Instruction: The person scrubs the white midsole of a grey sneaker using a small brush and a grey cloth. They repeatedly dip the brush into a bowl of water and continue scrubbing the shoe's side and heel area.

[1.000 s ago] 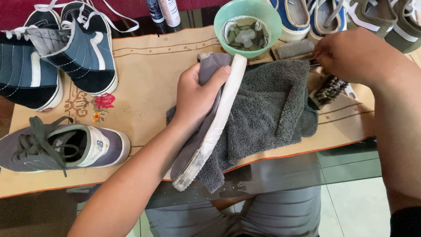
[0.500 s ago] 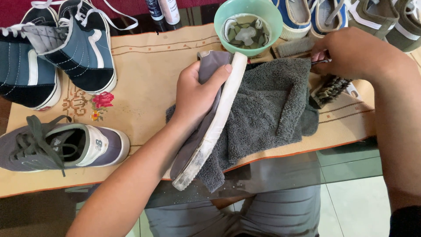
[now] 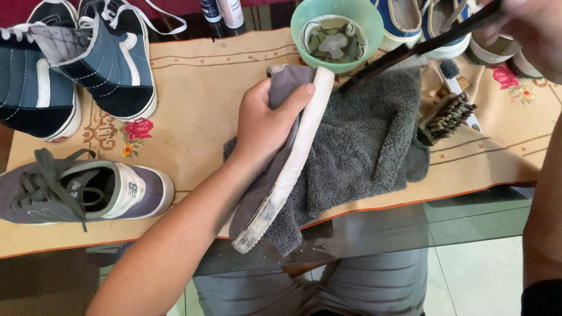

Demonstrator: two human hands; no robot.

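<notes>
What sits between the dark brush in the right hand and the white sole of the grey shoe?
Nothing visible. The dark long-handled brush, held by the right hand, angles down toward the white sole of the grey shoe gripped by the left hand; only grey towel lies beneath.

Glass-topped table (image 3: 468, 216) under embroidered beige runner (image 3: 193, 111), pale floor tiles (image 3: 486, 275).

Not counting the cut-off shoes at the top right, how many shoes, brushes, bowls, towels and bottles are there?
Shoes: 4 (left blue high-top, right blue high-top, grey sneaker, held grey shoe)
Brushes: 2 (dark brush, bristle brush)
Bowls: 1 (green bowl)
Towels: 1 (grey towel)
Bottles: 2 (dark bottle, white bottle)
Total: 10
</notes>
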